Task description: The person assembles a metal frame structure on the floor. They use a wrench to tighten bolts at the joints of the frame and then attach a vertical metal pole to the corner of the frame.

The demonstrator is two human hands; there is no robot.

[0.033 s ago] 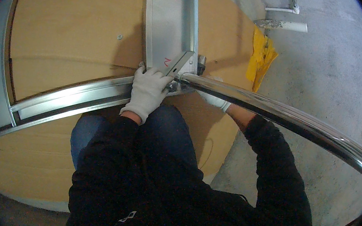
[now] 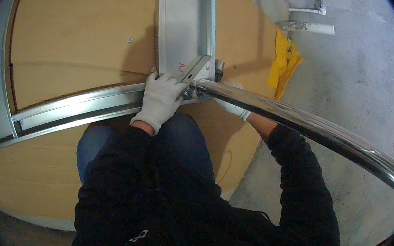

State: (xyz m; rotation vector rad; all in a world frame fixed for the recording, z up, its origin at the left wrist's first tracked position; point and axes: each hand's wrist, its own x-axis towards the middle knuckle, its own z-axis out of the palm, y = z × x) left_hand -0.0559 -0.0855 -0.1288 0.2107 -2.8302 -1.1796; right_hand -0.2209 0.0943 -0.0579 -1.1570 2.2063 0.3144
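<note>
A metal frame of shiny channel rails [image 2: 80, 108] lies in front of my knees, joined at a corner to a wide silver channel piece [image 2: 182, 30] with red pen marks. My left hand [image 2: 159, 100], in a white knitted glove, is closed round the rail at this corner, its fingers beside a small angled metal strip [image 2: 195, 69]. A long chrome tube [image 2: 301, 119] runs from the corner toward the lower right. Beneath the tube, my gloved right hand [image 2: 233, 108] reaches to the corner's right side. The tube hides its fingers and whatever they touch.
Brown cardboard [image 2: 81, 38] lies under the frame, with a small metal piece [image 2: 130, 40] on it. A torn yellow sheet [image 2: 284, 64] rests at the cardboard's right edge. Beyond, a white roll-shaped thing [image 2: 311, 28] and a white-handled tool [image 2: 309, 9] lie on the concrete floor [image 2: 348, 63].
My right forearm has shifted very slightly to the right. The frame, the tube and my left hand look the same.
</note>
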